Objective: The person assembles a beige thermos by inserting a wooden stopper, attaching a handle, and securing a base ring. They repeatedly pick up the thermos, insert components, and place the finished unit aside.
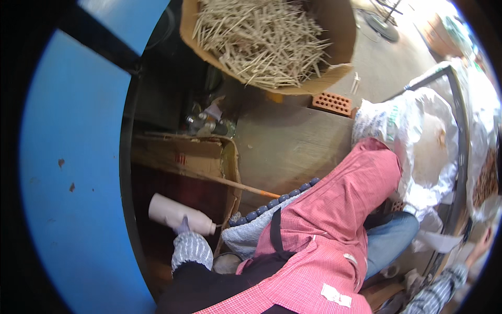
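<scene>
A pale squeeze bottle (180, 214) is grasped in the gloved left hand (191, 247), held level, nozzle pointing right, inside the open cardboard box (180, 157). A firm hold near the bottle's middle would be advisable. Room is tight: blue panel (73, 172) left, box wall right. The right hand is not seen, so its state cannot be told. A box of sticks (266, 42) lies far.
</scene>
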Demonstrator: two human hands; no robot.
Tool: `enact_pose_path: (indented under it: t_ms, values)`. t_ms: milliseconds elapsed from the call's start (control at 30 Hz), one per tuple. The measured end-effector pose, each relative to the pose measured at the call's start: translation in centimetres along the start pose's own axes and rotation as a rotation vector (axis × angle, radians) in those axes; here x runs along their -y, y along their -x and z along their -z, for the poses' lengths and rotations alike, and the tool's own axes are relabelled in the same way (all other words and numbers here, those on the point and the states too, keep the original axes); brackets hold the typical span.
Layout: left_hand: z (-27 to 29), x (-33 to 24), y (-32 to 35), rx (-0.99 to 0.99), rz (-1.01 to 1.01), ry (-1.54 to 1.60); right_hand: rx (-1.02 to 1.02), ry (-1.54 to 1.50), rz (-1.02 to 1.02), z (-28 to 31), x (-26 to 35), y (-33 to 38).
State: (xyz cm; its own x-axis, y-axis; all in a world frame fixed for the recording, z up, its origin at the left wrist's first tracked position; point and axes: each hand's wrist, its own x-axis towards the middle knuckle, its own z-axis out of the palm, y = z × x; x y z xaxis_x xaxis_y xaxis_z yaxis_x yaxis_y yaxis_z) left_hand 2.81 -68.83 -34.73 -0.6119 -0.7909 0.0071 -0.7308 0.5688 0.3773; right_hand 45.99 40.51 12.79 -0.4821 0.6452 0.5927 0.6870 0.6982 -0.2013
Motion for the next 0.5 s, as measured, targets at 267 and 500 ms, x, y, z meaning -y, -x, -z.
enact_pose_path:
  t_ms: [267,500]
  values:
    - [1.5,-15.4,1.9,0.276,-0.406,0.399,0.423,-0.617,0.190,-13.0,39.8,5.9]
    - [19.6,-46.7,26.1,0.575,-1.857,0.653,0.419,-0.595,0.573,-11.2,50.5,13.8]
